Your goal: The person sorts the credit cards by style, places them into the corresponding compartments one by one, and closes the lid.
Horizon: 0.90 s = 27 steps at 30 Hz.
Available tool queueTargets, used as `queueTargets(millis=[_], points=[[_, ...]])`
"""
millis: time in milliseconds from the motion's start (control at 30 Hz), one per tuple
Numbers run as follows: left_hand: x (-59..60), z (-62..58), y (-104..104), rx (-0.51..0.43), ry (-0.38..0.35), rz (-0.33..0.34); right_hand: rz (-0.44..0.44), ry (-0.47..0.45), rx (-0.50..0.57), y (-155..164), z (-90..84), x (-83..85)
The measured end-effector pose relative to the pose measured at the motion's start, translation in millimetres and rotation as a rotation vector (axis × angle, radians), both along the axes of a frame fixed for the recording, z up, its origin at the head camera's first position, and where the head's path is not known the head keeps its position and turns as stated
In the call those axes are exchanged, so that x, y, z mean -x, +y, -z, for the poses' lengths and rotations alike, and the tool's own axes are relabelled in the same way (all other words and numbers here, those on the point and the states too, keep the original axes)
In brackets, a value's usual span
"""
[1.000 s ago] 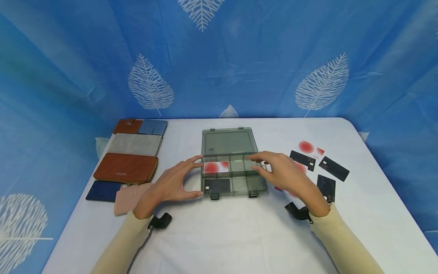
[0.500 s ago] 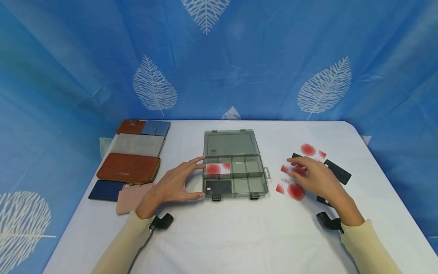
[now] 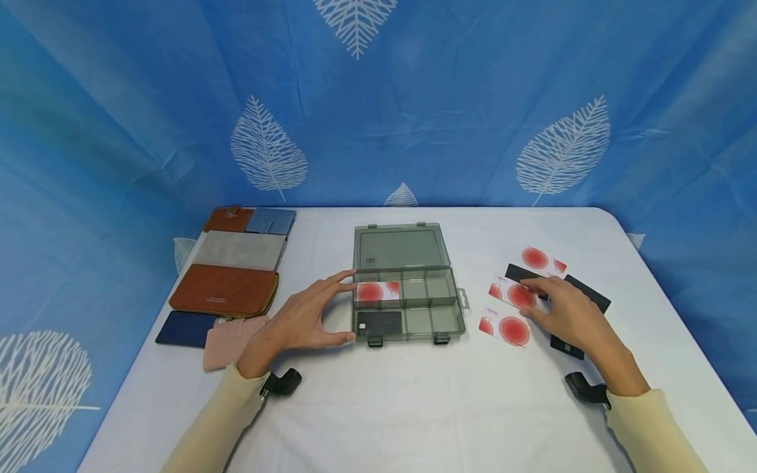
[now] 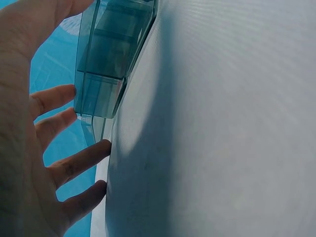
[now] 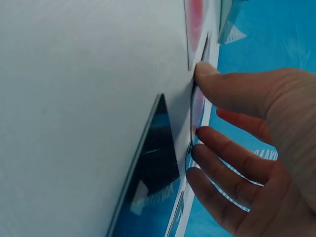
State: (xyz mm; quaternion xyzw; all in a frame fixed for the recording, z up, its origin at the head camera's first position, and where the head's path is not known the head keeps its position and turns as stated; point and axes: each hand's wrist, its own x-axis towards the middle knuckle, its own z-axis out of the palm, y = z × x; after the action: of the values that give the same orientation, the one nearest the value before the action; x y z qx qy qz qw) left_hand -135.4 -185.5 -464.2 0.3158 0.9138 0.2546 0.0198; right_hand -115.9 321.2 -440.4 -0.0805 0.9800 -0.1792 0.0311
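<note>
Three loose red-white cards (image 3: 513, 330), right hand (image 3: 566, 315) at one (grip unclear), left hand (image 3: 298, 320) relaxed.

The white-covered surface (image 3: 414, 407) bore wallets (image 3: 219, 288) along its left edge, an open, green-tinted compartment box (image 3: 402, 247) centred near the far edge, and, nearer the right edge, red-and-white cards (image 3: 512, 330) and black cards (image 3: 568, 347).

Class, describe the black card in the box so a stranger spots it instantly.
On the table, find the open green box. In its near row, far left, lies the black card. Its dark face sets it apart from the red and white card behind.
</note>
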Motion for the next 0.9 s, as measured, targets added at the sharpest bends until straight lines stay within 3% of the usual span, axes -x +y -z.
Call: queueTargets(millis=[467, 900], points=[[1.0, -0.7, 1.8, 0.001, -0.006, -0.001, 0.027, -0.024, 0.022, 4.3, -0.2, 6.9], [0.8, -3.3, 1.0, 0.016, -0.023, -0.013, 0.078, 0.055, 0.102, 4.2, 1.6, 0.2]])
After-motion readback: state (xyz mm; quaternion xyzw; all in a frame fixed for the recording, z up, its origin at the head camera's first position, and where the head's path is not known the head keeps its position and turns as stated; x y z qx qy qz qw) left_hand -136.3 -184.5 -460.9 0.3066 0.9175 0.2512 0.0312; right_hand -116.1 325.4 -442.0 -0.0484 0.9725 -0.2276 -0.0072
